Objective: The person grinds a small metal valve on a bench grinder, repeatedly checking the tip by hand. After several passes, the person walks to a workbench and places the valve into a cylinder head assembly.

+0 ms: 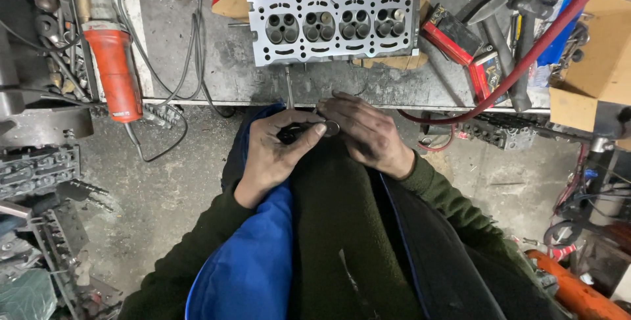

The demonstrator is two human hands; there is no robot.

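Note:
A grey metal cylinder head (pixel 334 25) with several round chambers lies on the workbench (pixel 217 76) straight ahead. Just below the bench edge, my left hand (pixel 276 152) is closed around a small dark object, the thumb pressing toward a round metal valve head (pixel 331 128). My right hand (pixel 365 132) holds that valve from the other side, fingers curled over it. A thin metal stem (pixel 289 86) rises from between the hands toward the cylinder head. Both hands are grimy and rest over my lap, above a dark green top and a blue garment (pixel 253 261).
An orange power tool (pixel 115 63) with a black cable lies at the bench's left. A red hose (pixel 526 57) crosses the right side near a hammer (pixel 499 37) and red boxes (pixel 453 34). Cardboard sits behind the head. Metal parts and tools crowd the floor left and right.

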